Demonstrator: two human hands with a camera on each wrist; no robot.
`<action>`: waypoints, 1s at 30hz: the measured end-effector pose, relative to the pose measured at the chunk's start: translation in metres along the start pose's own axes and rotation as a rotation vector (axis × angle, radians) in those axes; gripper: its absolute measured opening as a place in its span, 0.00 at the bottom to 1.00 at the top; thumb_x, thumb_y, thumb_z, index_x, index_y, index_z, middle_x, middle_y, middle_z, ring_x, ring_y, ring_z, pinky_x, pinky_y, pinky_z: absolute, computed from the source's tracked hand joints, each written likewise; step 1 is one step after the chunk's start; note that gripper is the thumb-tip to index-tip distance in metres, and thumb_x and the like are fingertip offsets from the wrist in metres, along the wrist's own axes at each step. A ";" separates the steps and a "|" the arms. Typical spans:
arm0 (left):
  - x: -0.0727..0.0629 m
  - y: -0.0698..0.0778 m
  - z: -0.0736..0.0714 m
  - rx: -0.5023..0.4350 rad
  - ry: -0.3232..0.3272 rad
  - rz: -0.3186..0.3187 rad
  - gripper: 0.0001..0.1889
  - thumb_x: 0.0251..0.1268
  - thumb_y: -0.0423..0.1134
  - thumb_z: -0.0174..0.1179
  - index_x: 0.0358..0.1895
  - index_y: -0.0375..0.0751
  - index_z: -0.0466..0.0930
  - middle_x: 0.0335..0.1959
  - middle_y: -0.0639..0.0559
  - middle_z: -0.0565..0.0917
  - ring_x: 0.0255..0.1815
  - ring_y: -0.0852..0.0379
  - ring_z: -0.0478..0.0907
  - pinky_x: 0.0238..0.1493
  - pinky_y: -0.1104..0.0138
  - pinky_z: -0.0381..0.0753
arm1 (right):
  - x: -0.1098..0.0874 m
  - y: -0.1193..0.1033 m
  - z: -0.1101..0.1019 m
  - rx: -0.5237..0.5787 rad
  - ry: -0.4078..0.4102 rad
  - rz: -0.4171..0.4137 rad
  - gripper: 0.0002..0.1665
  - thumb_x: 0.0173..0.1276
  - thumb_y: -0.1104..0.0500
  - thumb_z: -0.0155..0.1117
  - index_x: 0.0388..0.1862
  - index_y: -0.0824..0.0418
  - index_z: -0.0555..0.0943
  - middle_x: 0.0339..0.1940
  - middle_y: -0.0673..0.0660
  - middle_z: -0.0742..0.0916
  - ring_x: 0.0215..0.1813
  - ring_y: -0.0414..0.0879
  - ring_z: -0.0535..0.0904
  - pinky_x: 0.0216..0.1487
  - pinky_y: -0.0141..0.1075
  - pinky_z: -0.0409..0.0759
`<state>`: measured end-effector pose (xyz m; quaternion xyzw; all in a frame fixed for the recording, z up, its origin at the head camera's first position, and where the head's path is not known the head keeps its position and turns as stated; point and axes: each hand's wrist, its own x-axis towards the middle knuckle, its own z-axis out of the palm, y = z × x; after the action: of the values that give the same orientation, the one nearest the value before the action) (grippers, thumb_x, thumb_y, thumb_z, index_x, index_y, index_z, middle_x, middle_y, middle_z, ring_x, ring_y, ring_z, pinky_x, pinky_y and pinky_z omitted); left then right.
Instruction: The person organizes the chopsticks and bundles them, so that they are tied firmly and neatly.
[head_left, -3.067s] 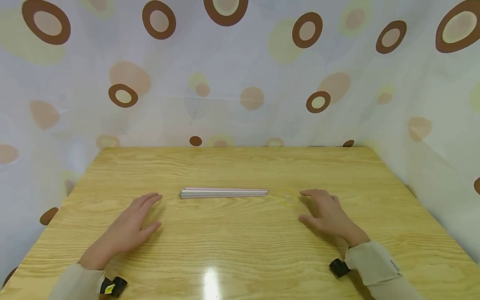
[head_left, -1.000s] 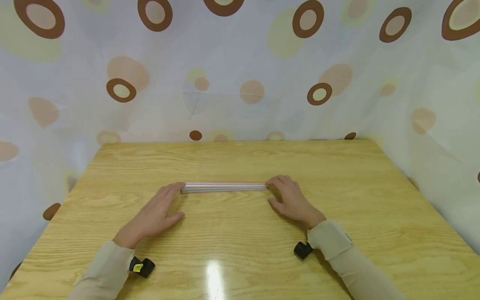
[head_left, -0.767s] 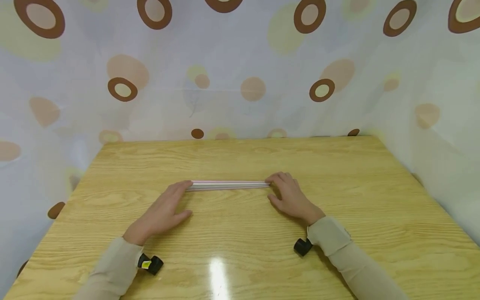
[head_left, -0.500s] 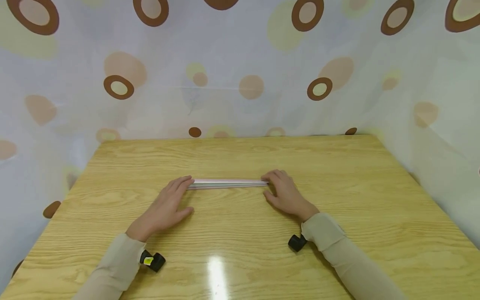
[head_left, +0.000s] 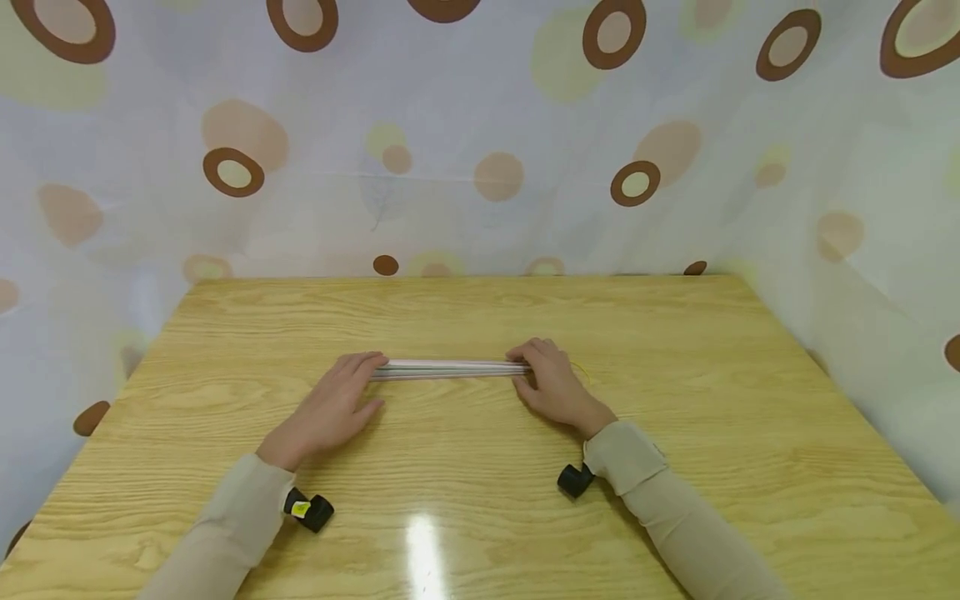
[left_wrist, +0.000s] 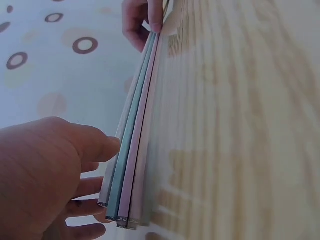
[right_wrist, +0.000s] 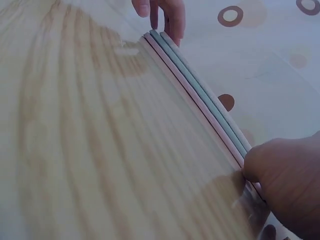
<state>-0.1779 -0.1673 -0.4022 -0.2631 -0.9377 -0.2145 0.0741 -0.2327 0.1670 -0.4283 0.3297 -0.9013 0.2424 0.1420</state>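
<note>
From my end of the link I have the bundle of sticks (head_left: 450, 369) lying on the wooden table (head_left: 480, 325) with its long axis running crosswise between the hands, so neither is clearly nearer: each meets one end. The left hand (head_left: 326, 408) reaches the left end with fingers extended and thumb held off, not gripping, while the right hand (head_left: 553, 387) pinches the right end between thumb and curled fingers. Just beyond that right hand I make out the yellow band (head_left: 584, 372), partly hidden behind it.
</note>
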 end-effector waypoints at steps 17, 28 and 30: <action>0.018 -0.007 0.007 -0.003 -0.012 -0.016 0.21 0.61 0.31 0.62 0.58 0.31 0.72 0.52 0.40 0.76 0.53 0.44 0.71 0.57 0.51 0.72 | 0.005 0.005 0.006 0.021 0.001 -0.018 0.11 0.64 0.67 0.63 0.46 0.64 0.81 0.40 0.59 0.80 0.38 0.51 0.70 0.41 0.42 0.68; 0.032 -0.015 0.009 0.030 -0.044 -0.054 0.21 0.59 0.33 0.59 0.56 0.32 0.74 0.49 0.41 0.75 0.49 0.45 0.68 0.53 0.53 0.70 | 0.011 0.002 0.000 -0.001 -0.052 -0.030 0.10 0.64 0.67 0.62 0.45 0.65 0.81 0.38 0.59 0.79 0.38 0.51 0.68 0.42 0.43 0.67; 0.036 -0.017 0.009 0.019 -0.050 -0.073 0.20 0.57 0.33 0.59 0.55 0.33 0.76 0.47 0.42 0.76 0.47 0.46 0.68 0.51 0.53 0.70 | 0.012 0.002 -0.001 -0.005 -0.075 -0.020 0.10 0.65 0.67 0.61 0.45 0.64 0.80 0.39 0.59 0.79 0.39 0.51 0.68 0.43 0.43 0.68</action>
<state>-0.2179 -0.1601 -0.4074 -0.2334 -0.9502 -0.2016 0.0451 -0.2431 0.1626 -0.4236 0.3472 -0.9033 0.2261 0.1116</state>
